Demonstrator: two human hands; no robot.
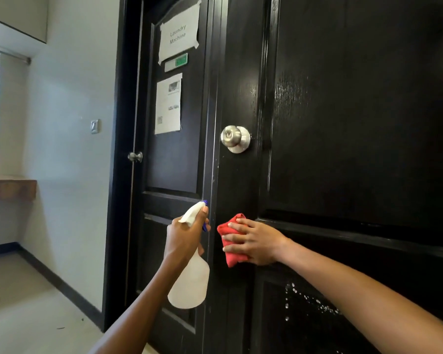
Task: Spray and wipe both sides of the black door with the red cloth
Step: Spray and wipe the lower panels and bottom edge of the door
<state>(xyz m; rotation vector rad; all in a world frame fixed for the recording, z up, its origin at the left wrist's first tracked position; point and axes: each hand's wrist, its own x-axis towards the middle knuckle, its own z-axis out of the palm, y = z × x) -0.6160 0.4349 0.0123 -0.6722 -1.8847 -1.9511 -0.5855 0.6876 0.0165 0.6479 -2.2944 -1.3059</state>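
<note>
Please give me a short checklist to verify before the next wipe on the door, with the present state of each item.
1. Red cloth lies flat against the black door: ok, the right hand presses it there with spread fingers.
2. Spray bottle is held securely: ok, the left hand grips its neck.
3. Droplets on the lower panel are wiped: not ok, they remain below the cloth.
4. Door knob is out of the cloth's way: ok, it sits well above.
5. Liquid left in the bottle: cannot tell.
6. Other side of the door is cleaned: cannot tell.
</note>
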